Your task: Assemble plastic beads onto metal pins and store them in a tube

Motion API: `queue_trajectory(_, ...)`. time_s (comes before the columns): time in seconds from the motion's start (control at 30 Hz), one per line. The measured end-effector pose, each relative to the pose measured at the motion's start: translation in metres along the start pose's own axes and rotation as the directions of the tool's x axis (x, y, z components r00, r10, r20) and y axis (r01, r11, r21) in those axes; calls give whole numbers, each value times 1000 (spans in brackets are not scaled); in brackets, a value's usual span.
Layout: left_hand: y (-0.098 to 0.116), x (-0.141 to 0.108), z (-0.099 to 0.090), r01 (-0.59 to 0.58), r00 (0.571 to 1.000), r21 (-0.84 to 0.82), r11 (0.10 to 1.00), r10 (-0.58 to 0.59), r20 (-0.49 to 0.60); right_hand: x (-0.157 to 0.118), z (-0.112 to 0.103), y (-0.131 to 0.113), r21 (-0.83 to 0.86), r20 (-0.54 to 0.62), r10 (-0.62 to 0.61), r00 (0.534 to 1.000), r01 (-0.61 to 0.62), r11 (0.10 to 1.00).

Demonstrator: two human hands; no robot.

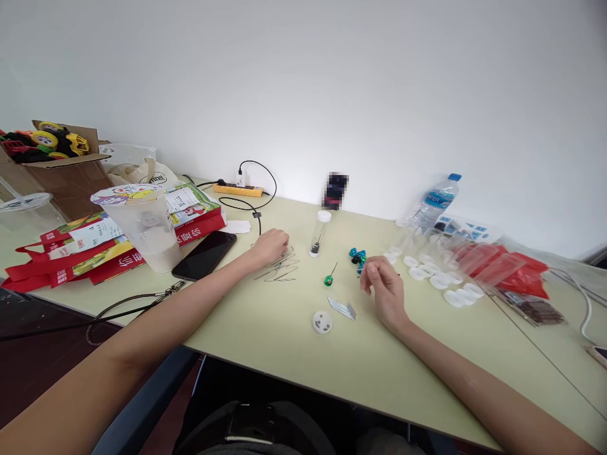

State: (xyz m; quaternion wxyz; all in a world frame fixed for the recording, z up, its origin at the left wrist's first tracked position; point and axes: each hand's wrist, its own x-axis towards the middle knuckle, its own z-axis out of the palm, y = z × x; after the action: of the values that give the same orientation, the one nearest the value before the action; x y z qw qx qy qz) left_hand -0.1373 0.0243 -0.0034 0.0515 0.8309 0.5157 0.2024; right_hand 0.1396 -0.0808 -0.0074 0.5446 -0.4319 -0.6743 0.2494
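My left hand [272, 245] reaches down over a loose pile of thin metal wires [281, 268], fingers curled onto them; the fingertips are hidden. Close to the small blue and black plastic pieces [355, 255], my right hand [385, 291] is half curled, its thumb against the fingers, and whatever lies inside does not show. Between the hands, a green knob [328, 280] with a thin metal shaft stands upright. Below it lies a row of bent metal rods [342, 308] and a round white cap [322, 322] holding several small grey discs. A clear tube [318, 237] with a white lid stands behind.
On the left are a plastic drink cup [147, 230], a black phone [203, 254], red bags [199, 229] and a carton [71, 183]. A yellow power strip [238, 189] lies by the wall. White discs [429, 270], clear tubes [497, 268] and a water bottle [436, 201] occupy the right.
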Motion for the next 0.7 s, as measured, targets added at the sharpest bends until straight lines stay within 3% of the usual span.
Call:
queue_trajectory(0.1,0,0,0,-7,999,-33,999,8,40,-3,2,-3,-82,218,-5,976,24,996)
queue_trajectory(0.2,2,0,1,-19,997,-75,997,24,73,-2,3,-5,-194,327,40,944,25,981)
queue_trajectory(0.53,8,1,6,-79,984,-193,978,107,142,4,4,-3,-395,267,142,953,-26,918)
queue_trajectory(0.7,13,-4,4,-68,993,-190,979,84,80,4,5,-2,-431,203,193,960,-90,898)
